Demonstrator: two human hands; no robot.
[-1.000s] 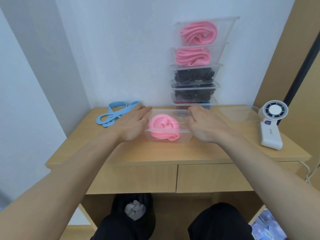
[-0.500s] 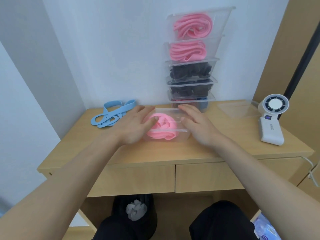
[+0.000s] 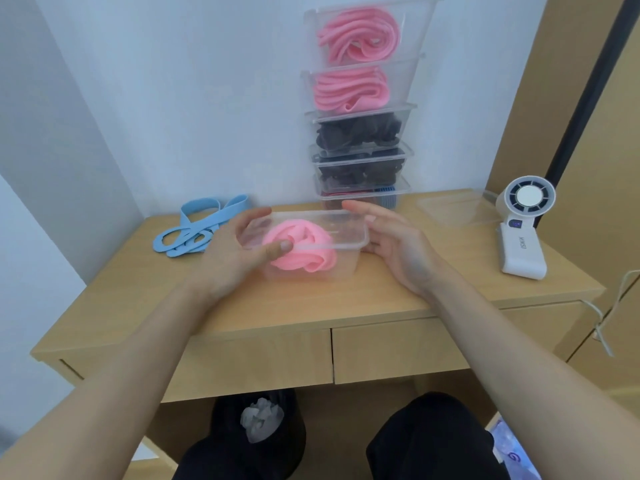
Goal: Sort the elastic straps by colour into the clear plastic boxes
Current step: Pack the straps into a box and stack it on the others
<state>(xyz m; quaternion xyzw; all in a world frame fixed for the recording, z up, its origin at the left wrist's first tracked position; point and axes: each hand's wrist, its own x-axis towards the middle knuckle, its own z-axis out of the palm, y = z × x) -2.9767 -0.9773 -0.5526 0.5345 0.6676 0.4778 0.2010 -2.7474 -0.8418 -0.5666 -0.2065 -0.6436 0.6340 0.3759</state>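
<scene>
Head view: I see the left hand (image 3: 232, 251) gripping the box (image 3: 343, 268) at its nine-o'clock end, thumb over the near rim; the right hand (image 3: 391, 244), fingers straight and loose, stands just beside the three-o'clock end, holding nothing; the box sits mid-desk (image 3: 311, 306) with a pink strap (image 3: 304, 251) coiled inside; blue straps (image 3: 204, 226) lie loose at ten o'clock; a stack (image 3: 360, 133) of filled boxes stands at twelve; a lid (image 3: 457, 209) at two; a fan (image 3: 523, 233) at three.

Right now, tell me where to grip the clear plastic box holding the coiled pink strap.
Grip the clear plastic box by its two short end walls, just under the protruding rim, one hand from each side. Its long axis runs left to right, and the left hand and right hand flank those ends.
</scene>
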